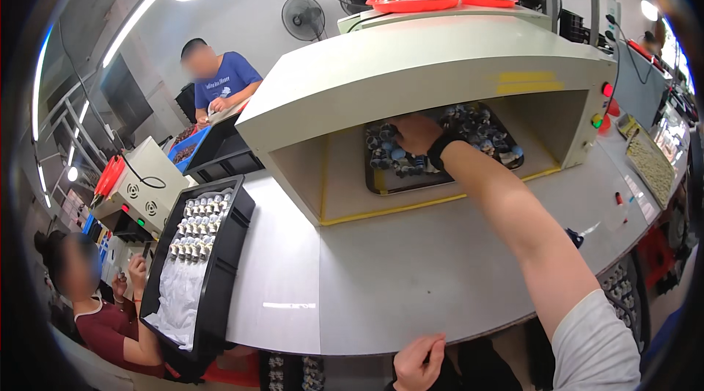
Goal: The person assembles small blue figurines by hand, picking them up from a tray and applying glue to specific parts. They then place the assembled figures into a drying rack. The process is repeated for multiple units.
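Note:
My right arm reaches into the opening of a cream-coloured box-shaped machine [352, 68]. Inside it lies a dark tray [422, 188] heaped with small blue, white and dark figure-like pieces [480, 127]. My right hand [416, 133] is over the left part of the heap, touching the pieces. Its fingertips are hidden, so whether it grips one does not show. A dark band circles the right wrist. Below the table's front edge, my left hand [419, 365] rests with curled fingers and nothing visible in them.
Left on the white table [367, 281] stands a black crate [238, 233] with rows of small figures on white wrapping. Red trays [414, 4] sit atop the machine. One person in blue [233, 75] and another in dark red [110, 329] work nearby. A pale-filled tray [649, 163] lies right.

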